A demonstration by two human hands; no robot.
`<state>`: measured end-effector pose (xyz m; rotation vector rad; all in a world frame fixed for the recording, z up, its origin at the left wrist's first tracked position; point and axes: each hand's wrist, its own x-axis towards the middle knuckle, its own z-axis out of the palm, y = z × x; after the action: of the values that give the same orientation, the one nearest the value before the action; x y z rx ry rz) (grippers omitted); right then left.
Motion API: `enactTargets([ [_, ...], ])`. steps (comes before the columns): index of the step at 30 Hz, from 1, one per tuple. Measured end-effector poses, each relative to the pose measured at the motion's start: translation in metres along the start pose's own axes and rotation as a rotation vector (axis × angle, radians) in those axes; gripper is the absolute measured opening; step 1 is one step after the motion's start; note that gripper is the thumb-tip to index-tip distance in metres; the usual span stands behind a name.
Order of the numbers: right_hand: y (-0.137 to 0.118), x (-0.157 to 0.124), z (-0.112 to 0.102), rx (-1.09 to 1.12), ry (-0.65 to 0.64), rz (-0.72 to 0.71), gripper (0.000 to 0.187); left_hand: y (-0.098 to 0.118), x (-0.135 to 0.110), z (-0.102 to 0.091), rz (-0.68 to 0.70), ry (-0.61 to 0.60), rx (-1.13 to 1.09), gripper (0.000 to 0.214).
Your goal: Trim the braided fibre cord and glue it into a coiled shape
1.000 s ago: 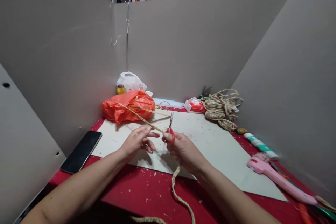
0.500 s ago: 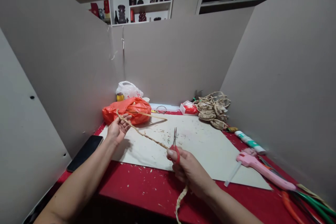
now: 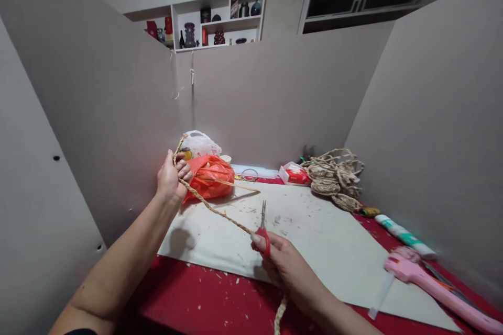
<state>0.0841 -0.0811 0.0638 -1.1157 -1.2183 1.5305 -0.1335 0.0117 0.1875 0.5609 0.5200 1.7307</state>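
No words or numbers can be read anywhere, though the small red and white packet [image 3: 294, 174] near the middle and the green and white tube [image 3: 404, 234] at the right may carry print too small and blurry to tell.

Head cam, fwd & down, close above right hand [image 3: 285, 268]

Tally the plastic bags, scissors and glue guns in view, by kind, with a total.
Plastic bags: 2, the orange bag and the white bag
Scissors: 1, the red scissors in the right hand
Glue guns: 1, the pink glue gun
Total: 4
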Motion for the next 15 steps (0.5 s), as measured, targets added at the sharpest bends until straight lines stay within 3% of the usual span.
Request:
enactTargets([
  [7, -0.002, 0.038, 0.006, 0.013, 0.096, -0.011, 0.050, 0.015, 0.047, -0.010, 0.038, 0.074, -0.026, 0.019],
  [9, 0.000, 0.036, 0.011, 0.040, 0.090, -0.016, 0.051, 0.019, 0.064, -0.014, 0.021, 0.114, -0.012, 0.018],
  [11, 0.002, 0.028, 0.018, 0.070, 0.060, -0.024, 0.049, 0.017, 0.079, -0.017, 0.010, 0.155, 0.005, 0.033],
  [15, 0.006, 0.011, 0.029, 0.147, -0.009, -0.024, 0.046, -0.003, 0.102, -0.014, -0.008, 0.223, 0.040, 0.036],
])
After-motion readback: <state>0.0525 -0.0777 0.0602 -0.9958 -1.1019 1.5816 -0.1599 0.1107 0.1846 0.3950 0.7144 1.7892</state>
